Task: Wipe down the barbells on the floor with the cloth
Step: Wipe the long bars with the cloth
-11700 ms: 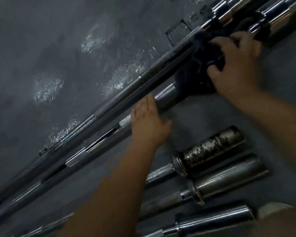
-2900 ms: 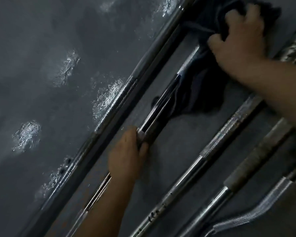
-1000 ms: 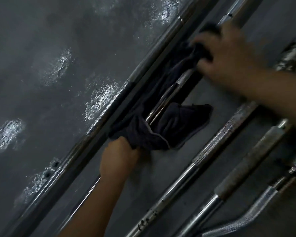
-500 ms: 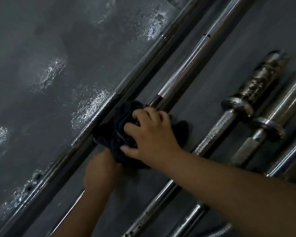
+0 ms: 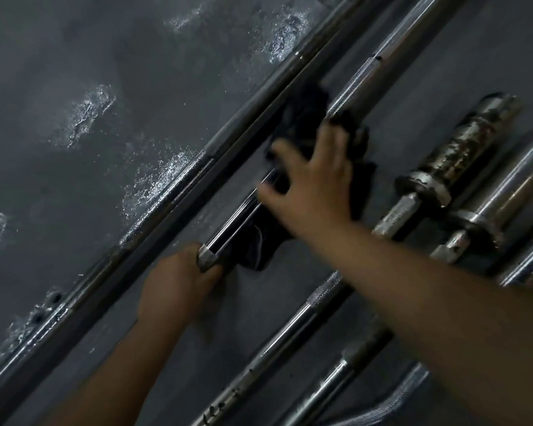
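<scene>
Barbells (image 5: 290,329) lie side by side on the dark floor (image 5: 74,72), slanting from lower left to upper right, and we find both hands at the second bar (image 5: 353,84) from the left. The left hand (image 5: 179,284) is curled round that bar at a knurled collar, while the right hand (image 5: 314,186), blurred, seems to press with spread fingers on the dark cloth (image 5: 302,118), which is bunched over and beside the bar between the two hands. Just right of the cloth we make out a rusty sleeve (image 5: 465,142) on a shorter bar
</scene>
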The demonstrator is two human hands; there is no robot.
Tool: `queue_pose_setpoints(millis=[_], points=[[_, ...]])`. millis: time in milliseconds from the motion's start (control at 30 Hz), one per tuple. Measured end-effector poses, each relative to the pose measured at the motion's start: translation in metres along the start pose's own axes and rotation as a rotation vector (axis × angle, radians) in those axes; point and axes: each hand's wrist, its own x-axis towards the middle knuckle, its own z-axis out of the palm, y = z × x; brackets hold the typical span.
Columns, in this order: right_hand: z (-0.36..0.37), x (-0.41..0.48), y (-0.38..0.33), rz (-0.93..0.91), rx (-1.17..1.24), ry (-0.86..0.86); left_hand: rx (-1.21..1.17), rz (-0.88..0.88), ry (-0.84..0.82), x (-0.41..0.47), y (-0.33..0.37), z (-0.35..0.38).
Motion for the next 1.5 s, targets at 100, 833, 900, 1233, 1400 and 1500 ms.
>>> queue_pose_setpoints(millis=[100, 833, 900, 1233, 1400, 1500], points=[[0.010, -0.046, -0.011, -0.290, 0.007, -0.070, 0.009, 0.005, -0.029, 0.002, 0.002, -0.004], [-0.053, -0.028, 0.047, -0.565, -0.078, -0.247, -0.045, 0.026, 0.119, -0.097, 0.030, 0.051], [-0.067, 0.016, 0.085, -0.296, -0.166, -0.088, -0.065, -0.023, 0.161, -0.087, 0.036, 0.046], [-0.053, -0.048, -0.001, -0.441, -0.152, -0.542, 0.061, -0.020, 0.157, -0.032, 0.012, 0.009], [-0.086, 0.009, 0.012, -0.148, 0.155, -0.232, 0.105, -0.011, 0.112, -0.007, -0.002, -0.009], [-0.092, 0.069, 0.025, 0.240, 0.354, 0.003, 0.100, -0.010, 0.049, 0.000, -0.006, -0.012]])
